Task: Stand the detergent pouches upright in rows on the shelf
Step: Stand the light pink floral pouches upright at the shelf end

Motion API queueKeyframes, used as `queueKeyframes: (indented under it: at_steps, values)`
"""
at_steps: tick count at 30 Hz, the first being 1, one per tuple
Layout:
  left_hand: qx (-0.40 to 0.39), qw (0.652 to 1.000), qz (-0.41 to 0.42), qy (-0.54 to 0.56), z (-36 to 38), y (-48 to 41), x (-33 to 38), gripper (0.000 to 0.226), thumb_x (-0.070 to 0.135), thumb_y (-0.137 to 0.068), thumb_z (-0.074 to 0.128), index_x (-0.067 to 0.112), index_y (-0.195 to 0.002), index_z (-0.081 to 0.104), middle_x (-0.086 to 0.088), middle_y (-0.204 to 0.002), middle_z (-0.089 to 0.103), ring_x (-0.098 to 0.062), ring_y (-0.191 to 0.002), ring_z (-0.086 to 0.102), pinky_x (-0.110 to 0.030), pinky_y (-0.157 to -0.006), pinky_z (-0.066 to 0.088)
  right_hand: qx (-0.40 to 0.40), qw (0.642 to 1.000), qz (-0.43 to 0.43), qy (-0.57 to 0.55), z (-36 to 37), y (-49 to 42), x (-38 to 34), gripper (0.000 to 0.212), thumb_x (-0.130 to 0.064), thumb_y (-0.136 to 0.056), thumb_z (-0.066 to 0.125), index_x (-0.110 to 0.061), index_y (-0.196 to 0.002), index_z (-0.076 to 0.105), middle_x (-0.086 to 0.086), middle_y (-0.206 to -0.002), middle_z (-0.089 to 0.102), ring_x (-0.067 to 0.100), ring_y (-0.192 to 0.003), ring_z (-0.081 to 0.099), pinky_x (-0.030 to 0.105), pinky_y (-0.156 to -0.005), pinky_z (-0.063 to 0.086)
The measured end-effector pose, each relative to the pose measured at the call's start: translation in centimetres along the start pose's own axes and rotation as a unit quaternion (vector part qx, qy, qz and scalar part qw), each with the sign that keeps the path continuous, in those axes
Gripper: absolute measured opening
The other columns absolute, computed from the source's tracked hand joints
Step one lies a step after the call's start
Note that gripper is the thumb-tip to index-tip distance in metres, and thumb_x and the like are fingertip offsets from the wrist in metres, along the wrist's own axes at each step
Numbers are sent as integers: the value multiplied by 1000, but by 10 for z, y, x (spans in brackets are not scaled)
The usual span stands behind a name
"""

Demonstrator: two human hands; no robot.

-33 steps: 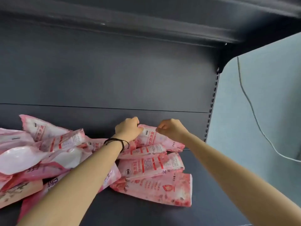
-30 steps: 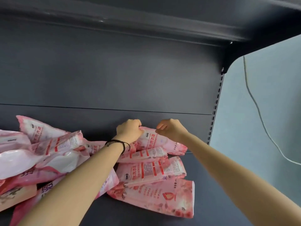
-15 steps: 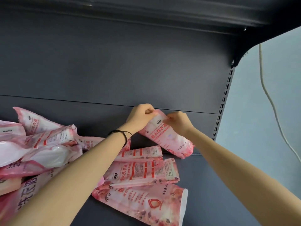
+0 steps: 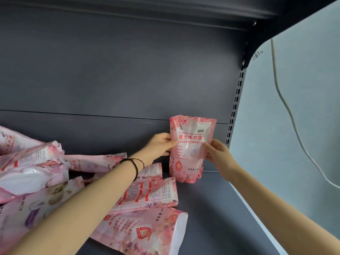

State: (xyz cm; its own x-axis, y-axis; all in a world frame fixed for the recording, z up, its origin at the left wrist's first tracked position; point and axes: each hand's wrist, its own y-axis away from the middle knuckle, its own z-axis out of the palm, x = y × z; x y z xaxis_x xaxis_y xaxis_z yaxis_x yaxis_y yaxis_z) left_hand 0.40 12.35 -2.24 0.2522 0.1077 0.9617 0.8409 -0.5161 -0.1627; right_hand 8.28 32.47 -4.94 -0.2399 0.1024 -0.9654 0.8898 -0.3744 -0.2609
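Observation:
A pink detergent pouch stands upright at the back right of the dark shelf, its printed front facing me. My left hand grips its left edge and my right hand grips its right edge. Several more pink pouches lie flat in a loose pile to the left and in front, partly under my left forearm. Another heap of pouches lies at the far left.
The shelf's dark back panel rises behind the pouches, with a slotted upright at its right end. A shelf above overhangs. Right of the unit is a pale wall with a hanging white cable.
Both hands lifted one pouch off the pile, turned it from tilted to upright and carried it to the right, against the back panel. The view shifted left and closer.

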Motion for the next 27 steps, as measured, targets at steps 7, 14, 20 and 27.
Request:
queueKeyframes:
  at_steps: [7,14,20,27]
  values:
    - [26,998,-11,65,20,-3,-2,16,19,-90,63,7,-101,64,-8,-101,70,-15,-85,68,-21,-65,57,73,997,12,24,-9,-3,2,21,-9,-98,51,-9,-84,67,11,-89,70,26,-81,66,32,-75,57]
    - [4,1000,-5,22,43,-14,-1,25,22,-91,63,6,-109,60,-11,-110,68,-21,-99,67,-30,-78,58,59,996,5,73,-39,-9,3,20,-10,-98,50,-2,-89,66,15,-91,71,26,-79,69,35,-76,60]
    - [-39,916,87,-390,21,-5,14,35,48,-94,49,16,-101,64,3,-95,67,-17,-86,65,-36,-74,56,-110,768,-16,631,-49,-6,-37,29,-27,-101,36,-23,-105,65,10,-88,69,27,-81,68,34,-77,55]
    - [-118,673,147,-715,-32,31,40,28,53,-87,47,29,-76,55,14,-68,54,-8,-67,53,-29,-67,46,-256,645,-27,720,-19,10,-72,37,-50,-91,53,-17,-102,67,-15,-74,63,6,-69,61,27,-77,53]
